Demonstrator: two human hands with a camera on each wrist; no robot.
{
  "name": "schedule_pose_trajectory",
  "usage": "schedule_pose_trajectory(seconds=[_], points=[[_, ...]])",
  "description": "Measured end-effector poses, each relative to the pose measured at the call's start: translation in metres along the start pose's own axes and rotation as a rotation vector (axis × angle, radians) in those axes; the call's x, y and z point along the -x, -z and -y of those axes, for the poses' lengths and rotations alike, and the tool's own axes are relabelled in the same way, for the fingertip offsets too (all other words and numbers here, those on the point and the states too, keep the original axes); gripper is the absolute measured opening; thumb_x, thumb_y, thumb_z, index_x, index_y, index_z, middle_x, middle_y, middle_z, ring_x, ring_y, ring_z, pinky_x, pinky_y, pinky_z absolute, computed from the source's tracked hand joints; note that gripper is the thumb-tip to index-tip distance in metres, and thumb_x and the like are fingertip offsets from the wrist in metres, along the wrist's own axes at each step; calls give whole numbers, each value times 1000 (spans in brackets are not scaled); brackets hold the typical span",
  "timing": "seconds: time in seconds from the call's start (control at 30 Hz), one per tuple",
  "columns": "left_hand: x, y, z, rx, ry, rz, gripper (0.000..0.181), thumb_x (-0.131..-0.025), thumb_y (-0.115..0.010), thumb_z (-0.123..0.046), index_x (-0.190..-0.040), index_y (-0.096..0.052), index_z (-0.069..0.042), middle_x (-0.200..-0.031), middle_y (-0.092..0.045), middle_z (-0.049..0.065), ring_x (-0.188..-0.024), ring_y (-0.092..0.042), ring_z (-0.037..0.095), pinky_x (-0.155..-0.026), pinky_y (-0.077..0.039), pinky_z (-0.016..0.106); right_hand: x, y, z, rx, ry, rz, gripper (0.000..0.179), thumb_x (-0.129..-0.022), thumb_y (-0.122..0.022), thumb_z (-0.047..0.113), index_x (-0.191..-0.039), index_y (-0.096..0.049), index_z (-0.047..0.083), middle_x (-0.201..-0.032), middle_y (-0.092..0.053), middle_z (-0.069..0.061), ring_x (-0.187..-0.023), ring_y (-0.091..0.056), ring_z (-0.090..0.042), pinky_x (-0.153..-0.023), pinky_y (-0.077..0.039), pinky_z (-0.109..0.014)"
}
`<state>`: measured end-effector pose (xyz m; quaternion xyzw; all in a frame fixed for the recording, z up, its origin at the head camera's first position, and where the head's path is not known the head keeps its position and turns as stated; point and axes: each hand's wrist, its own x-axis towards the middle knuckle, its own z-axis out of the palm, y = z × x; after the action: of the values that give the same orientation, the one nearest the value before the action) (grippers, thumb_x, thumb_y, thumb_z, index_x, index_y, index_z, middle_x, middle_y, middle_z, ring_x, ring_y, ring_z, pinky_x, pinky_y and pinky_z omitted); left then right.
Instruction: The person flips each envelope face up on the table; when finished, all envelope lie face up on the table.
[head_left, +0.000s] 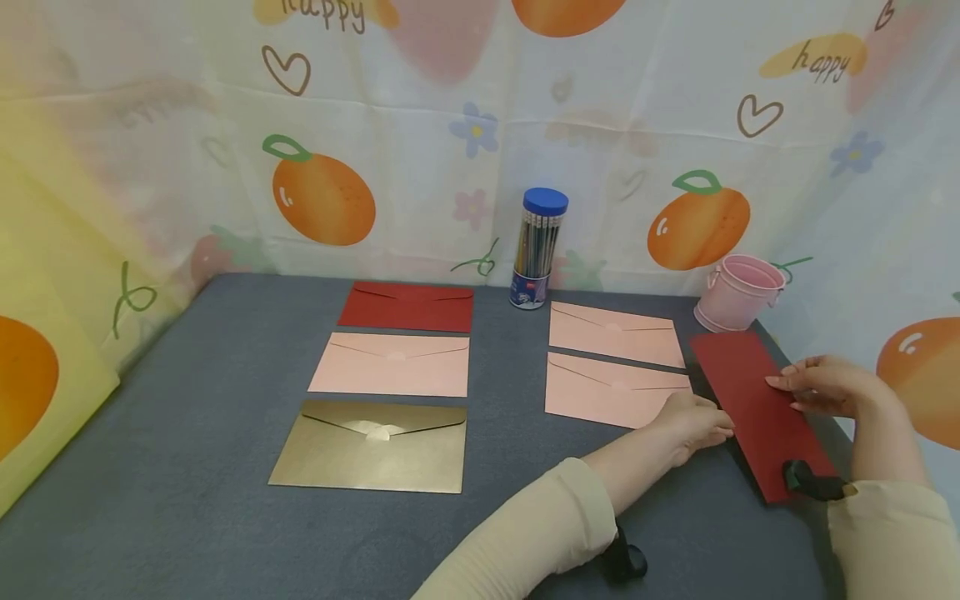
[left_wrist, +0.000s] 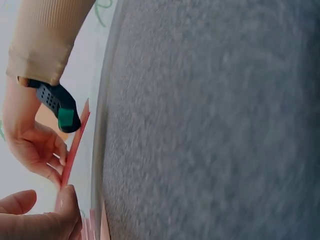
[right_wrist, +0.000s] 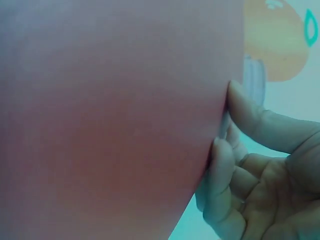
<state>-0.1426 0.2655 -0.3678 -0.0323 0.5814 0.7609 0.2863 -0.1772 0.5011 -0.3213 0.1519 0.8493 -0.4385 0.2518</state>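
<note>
A plain red envelope is raised at a tilt at the right end of the table, a dark shadow along its lower left side. My right hand pinches its right long edge; the right wrist view shows the thumb and fingers at that edge. At the opposite edge, my left hand touches the envelope with its fingertips. In the left wrist view its thumb stands apart from the fingers. Next to the left hand lie two pink envelopes, one lower and one upper.
On the left lie a red envelope, a pink envelope and a gold envelope in a column. A blue-lidded tub of pencils stands at the back. A pink bucket is behind the raised envelope, by the table's right edge.
</note>
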Motion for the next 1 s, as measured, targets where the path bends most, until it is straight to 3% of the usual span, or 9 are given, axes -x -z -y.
schedule_pose_trajectory(seconds=[0.1, 0.23, 0.33, 0.43, 0.53, 0.7, 0.87, 1.0], points=[[-2, 7, -6, -19, -32, -9, 17, -84, -64, 9, -101, -67, 7, -89, -71, 23, -84, -73, 30, -86, -61, 42, 3, -3, 9, 32, 36, -32, 18, -100, -57, 31, -90, -58, 16, -81, -57, 12, -72, -56, -1, -72, -57, -16], [-3, 20, -14, -55, -74, -34, 11, -86, -66, 7, -94, -71, 1, -86, -73, 20, -76, -71, 25, -82, -62, 39, 3, -9, 18, 37, 94, -75, 23, -100, -56, 34, -99, -52, 11, -83, -52, 10, -74, -54, -1, -73, -58, -16], [-5, 27, -19, -72, -108, -60, 12, -85, -68, 6, -94, -72, -1, -85, -73, 15, -85, -73, 30, -80, -59, 35, 2, -14, 23, 29, 136, -93, 28, -101, -55, 34, -104, -49, 8, -82, -52, 11, -74, -54, -1, -73, -58, -16], [-5, 34, -24, -63, -136, -79, 14, -84, -69, 6, -95, -72, -1, -86, -72, 12, -88, -73, 32, -84, -59, 40, 3, -20, 31, 13, 171, -109, 30, -101, -55, 34, -107, -46, 6, -81, -55, 13, -74, -57, 0, -73, -58, -17], [-6, 40, -30, -53, -159, -100, 15, -82, -70, 9, -93, -71, -1, -85, -71, 10, -83, -73, 29, -84, -60, 41, 3, -26, 40, -30, 198, -113, 30, -100, -56, 33, -111, -43, 7, -82, -58, 16, -76, -61, 1, -75, -59, -18], [-6, 50, -41, -96, -217, -143, 17, -79, -72, 11, -89, -71, -3, -84, -72, 11, -75, -71, 24, -75, -63, 37, 5, -34, 52, -147, 258, -105, 26, -99, -58, 30, -113, -43, 15, -86, -62, 19, -78, -65, 1, -75, -60, -19], [-5, 60, -50, -146, -298, -145, 16, -81, -72, 9, -90, -71, -4, -85, -71, 13, -71, -70, 22, -74, -63, 39, 10, -39, 58, -397, 387, -58, 10, -100, -57, 14, -106, -51, 19, -92, -67, 14, -83, -69, -3, -73, -61, -22], [-4, 70, -57, -220, -365, -167, 15, -81, -74, 5, -90, -73, -8, -84, -71, 10, -67, -64, 11, -70, -62, 29, 12, -44, 63, -486, 449, -51, 9, -100, -56, 12, -104, -54, 19, -96, -68, 12, -85, -70, -6, -73, -61, -23]])
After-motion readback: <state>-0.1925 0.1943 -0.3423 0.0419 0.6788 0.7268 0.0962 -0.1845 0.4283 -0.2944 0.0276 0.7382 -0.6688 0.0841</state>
